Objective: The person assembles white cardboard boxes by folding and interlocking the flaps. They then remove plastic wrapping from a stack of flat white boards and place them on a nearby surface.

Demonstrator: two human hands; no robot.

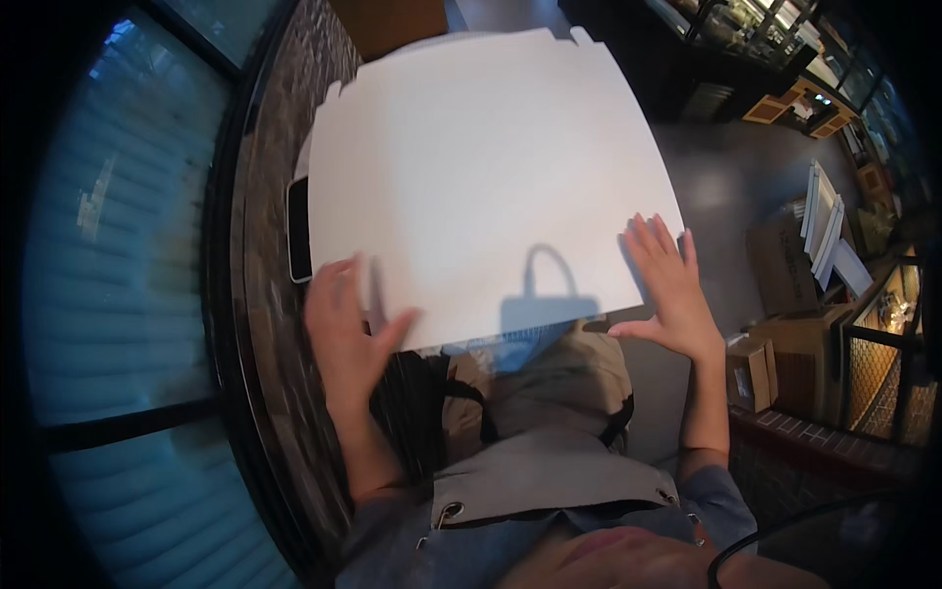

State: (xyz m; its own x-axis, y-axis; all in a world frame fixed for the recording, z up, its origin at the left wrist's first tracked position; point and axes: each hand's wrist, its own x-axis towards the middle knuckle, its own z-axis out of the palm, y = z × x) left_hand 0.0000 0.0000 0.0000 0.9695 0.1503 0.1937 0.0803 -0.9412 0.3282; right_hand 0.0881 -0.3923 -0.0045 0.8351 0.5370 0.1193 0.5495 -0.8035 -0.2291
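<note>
Between both hands a large white cardboard sheet is lying flat — the left hand is pressing its near-left corner, fingers spread, the right hand is resting open on its near-right edge. Under its left edge a phone is peeking out, beside a dark brick ledge — cardboard boxes are sitting well right.

A blue-lit window is glowing at left; cardboard boxes are sitting on grey floor at right.

Left hand, right hand (both flat, fingers spread)
</note>
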